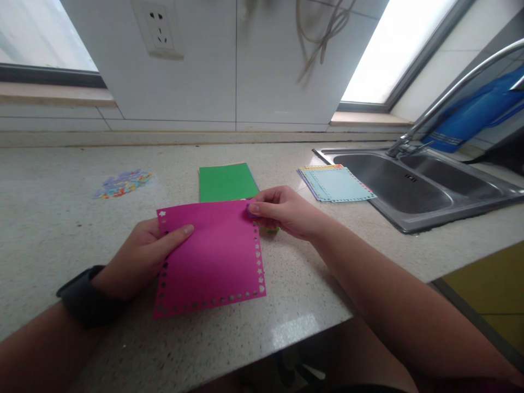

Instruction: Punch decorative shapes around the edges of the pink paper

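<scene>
Magenta paper (210, 256) lies nearly flat, unpunched edge facing away

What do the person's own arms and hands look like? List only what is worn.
Both forearms are bare, with no sleeves in view. The left hand has a wide black band, like a watch or fitness strap, around its wrist. The right hand wears nothing: no glove, ring or band visible.

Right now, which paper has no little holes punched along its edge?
The green paper lying flat past the hands. The magenta sheet being held and the light blue stack by the sink both have punched borders.
</scene>
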Motion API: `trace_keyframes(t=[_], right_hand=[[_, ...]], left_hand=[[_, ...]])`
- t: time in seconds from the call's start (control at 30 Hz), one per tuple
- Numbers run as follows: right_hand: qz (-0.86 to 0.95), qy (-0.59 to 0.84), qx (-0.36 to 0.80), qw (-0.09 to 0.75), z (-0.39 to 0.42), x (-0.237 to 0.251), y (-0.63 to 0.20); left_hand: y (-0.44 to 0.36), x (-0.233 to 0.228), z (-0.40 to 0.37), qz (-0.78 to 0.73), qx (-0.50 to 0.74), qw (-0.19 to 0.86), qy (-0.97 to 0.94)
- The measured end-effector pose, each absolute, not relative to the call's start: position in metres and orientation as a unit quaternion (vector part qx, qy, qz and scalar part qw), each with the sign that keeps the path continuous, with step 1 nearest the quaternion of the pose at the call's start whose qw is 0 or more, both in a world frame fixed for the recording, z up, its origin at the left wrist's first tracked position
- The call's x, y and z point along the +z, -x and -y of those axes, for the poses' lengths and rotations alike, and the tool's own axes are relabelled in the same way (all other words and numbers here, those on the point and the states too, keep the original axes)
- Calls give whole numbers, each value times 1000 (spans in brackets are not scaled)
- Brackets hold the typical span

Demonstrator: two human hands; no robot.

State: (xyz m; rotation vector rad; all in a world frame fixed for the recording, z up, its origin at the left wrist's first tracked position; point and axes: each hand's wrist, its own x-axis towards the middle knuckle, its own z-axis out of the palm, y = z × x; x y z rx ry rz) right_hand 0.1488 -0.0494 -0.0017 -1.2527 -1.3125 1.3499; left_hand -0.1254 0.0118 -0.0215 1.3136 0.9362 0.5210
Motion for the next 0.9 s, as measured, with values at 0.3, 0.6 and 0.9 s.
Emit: trace_keyframes(t=[0.3,0.6,0.9], right_hand=[[526,507,537,421,49,-3,-150],[528,503,534,428,50,-2,-148],[530,505,532,425,50,-2,-149]], left_hand=[[126,-24,-13,-411,236,663,-580],[125,-22,-12,-411,238,661,-581],[126,-23,-13,-409,244,654,-588]])
